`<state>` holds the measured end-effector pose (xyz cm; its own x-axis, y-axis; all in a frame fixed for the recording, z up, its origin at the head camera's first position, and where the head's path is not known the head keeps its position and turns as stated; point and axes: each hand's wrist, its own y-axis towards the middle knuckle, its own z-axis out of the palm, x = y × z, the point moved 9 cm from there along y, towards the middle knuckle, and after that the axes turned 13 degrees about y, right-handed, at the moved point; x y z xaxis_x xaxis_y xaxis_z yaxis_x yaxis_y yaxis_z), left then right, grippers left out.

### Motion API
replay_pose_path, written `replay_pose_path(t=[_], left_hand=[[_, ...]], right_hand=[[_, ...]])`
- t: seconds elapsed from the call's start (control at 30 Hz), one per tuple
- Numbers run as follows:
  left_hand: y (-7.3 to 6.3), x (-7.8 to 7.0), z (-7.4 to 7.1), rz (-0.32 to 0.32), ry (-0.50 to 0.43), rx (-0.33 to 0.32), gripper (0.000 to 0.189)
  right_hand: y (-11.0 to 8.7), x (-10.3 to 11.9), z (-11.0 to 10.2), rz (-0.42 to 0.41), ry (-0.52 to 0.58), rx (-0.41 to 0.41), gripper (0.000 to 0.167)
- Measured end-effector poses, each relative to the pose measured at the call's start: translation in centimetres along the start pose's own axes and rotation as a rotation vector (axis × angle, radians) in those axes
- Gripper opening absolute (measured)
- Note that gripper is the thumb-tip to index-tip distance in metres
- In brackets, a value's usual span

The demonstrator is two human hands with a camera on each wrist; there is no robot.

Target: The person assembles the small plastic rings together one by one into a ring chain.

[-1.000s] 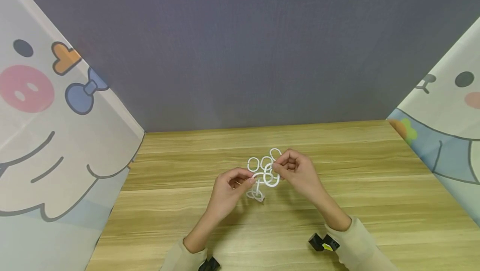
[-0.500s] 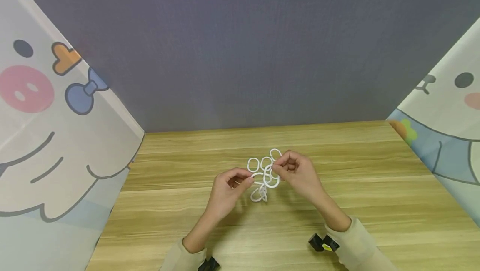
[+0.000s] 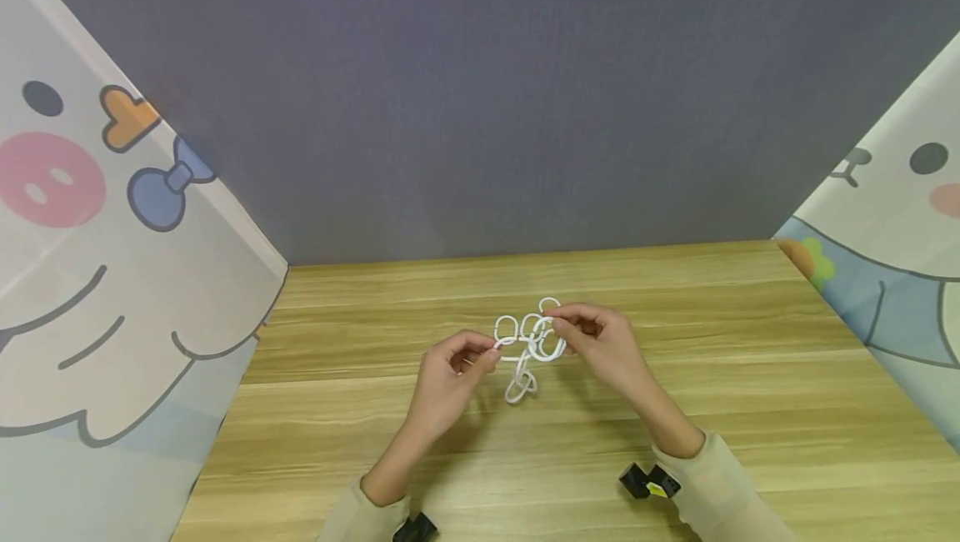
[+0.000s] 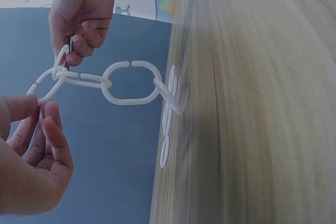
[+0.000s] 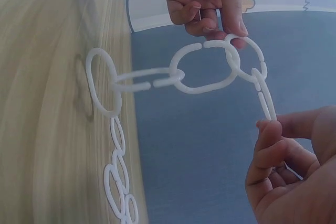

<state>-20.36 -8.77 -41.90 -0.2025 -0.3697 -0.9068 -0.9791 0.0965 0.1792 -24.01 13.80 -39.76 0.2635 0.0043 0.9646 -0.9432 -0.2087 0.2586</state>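
My left hand [image 3: 446, 383] pinches a white plastic chain link [image 5: 263, 53] between thumb and index finger. Hooked through it is another link [image 5: 271, 100], which my right hand [image 3: 607, 350] pinches the same way. Both links are oval rings with a small gap in one side. From the left hand's link hangs a short chain, with a middle link [image 4: 131, 102] seen broadside in the left wrist view. Its lowest link [image 5: 89, 80] is right at the tabletop. Behind the hands, several more white links [image 3: 517, 328] lie on the table.
The wood-grain table [image 3: 360, 300] ends at a grey back panel [image 3: 480, 108]. Side panels with cartoon animals [image 3: 187, 292] stand left and right. Small black devices [image 3: 649, 482] sit at both sleeve cuffs.
My hands have drawn slightly apart, the left going a little leftward. The link in my right hand has risen and turned. The hanging chain has swung and twisted.
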Motion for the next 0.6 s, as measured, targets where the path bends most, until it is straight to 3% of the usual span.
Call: replay_pose_path(t=[0.6], left_hand=[[0.12,0.41,0.27,-0.009,0.028,0.012,0.009]], right_hand=[[-0.06,-0.14,-0.65,0.095,0.167,-0.097,0.014]])
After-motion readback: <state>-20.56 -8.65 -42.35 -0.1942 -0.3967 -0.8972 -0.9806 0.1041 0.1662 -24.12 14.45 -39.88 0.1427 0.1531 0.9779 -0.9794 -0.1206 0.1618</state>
